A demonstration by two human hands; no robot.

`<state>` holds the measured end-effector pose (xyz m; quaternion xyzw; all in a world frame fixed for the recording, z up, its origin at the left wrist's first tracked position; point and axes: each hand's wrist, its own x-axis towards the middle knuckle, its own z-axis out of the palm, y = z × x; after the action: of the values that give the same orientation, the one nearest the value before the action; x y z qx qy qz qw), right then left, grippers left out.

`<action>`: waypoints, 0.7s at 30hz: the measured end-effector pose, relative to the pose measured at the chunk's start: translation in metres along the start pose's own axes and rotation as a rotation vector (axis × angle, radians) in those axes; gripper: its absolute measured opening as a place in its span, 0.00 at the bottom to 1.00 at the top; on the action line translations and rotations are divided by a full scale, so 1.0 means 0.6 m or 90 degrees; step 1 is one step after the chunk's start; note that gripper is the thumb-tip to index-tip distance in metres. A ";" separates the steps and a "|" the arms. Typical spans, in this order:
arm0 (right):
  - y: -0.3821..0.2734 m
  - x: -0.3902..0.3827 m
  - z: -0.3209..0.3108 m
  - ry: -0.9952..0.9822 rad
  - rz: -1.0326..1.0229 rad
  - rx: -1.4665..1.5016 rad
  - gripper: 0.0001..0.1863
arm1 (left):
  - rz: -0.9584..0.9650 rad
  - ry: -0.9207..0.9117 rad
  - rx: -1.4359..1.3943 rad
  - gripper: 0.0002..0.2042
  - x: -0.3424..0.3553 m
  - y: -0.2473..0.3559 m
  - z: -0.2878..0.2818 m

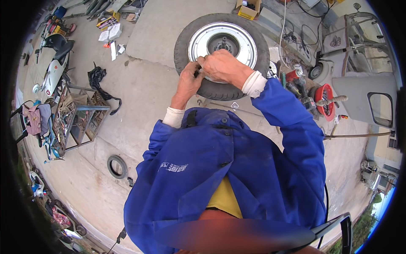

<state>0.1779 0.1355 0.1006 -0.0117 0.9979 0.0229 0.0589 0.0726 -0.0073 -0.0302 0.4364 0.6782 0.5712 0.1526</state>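
A black tire point(220, 91) on a silver wheel rim point(249, 46) lies flat on the ground in front of me, with a dark hub and shaft in its centre. Both my hands meet at the rim's near-left edge. My left hand point(188, 84) is closed, thumb and fingers pinched together over the tire's sidewall. Reaching across the rim from the right, my right hand point(225, 66) has its fingers bent and pressed together against the left fingertips. Whatever sits between the fingers is small and hidden by them.
On the left stand a metal tool cart point(86, 108), a black plastic bag point(98, 79) and a parked scooter point(57, 67). A small tire point(117, 166) lies lower left. To the right are a red basin point(325, 101), a red can point(294, 75) and a grey vehicle point(355, 99).
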 end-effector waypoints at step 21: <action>0.007 0.002 0.043 0.228 -0.076 0.061 0.15 | 0.020 0.004 0.107 0.12 0.001 -0.007 0.014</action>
<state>0.1794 0.1406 0.0753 -0.0718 0.9899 -0.0308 -0.1181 0.0765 -0.0013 -0.0365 0.4565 0.7170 0.5164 0.1042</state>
